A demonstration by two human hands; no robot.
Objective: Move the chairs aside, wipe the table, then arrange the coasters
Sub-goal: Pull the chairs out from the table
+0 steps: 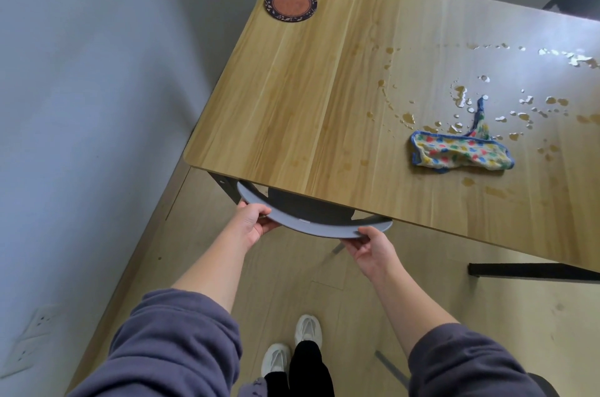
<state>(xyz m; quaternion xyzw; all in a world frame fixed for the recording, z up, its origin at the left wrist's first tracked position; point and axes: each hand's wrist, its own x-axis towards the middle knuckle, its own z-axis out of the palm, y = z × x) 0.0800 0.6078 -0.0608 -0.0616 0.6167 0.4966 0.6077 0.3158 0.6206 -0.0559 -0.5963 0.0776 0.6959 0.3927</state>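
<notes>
From the head camera, both hands are on the curved grey plastic backrest of a chair [311, 229] that is tucked under the near edge of the pale wood-grain table [308, 88]. The left hand [256, 223] curls over the backrest's left end, fingers on top and thumb below. The right hand [370, 245] pinches the right end the same way. Both hands have firm hold of the rail and nothing else.

The backrest looks like a thin, stiff moulded shell, so the chair is probably light and should slide instead of needing a lift. Its smooth rim could slip in the hands, so gripping the two ends as they are now looks the steadiest choice.

The seat is mostly hidden beneath the tabletop, and the black metal table leg [222, 184] stands just beside the backrest's left end. A straight pull towards the person seems the safest way to avoid that leg. The grey wall [81, 71] closes off the left side, while open wood-look floor [292, 283] lies behind and to the right.

On the tabletop, a round dark-rimmed coaster with an orange centre [290, 3] sits near the far left corner. A crumpled cloth with coloured spots and blue edging [461, 151] lies among spilled droplets [487, 97] that are not yet wiped.
</notes>
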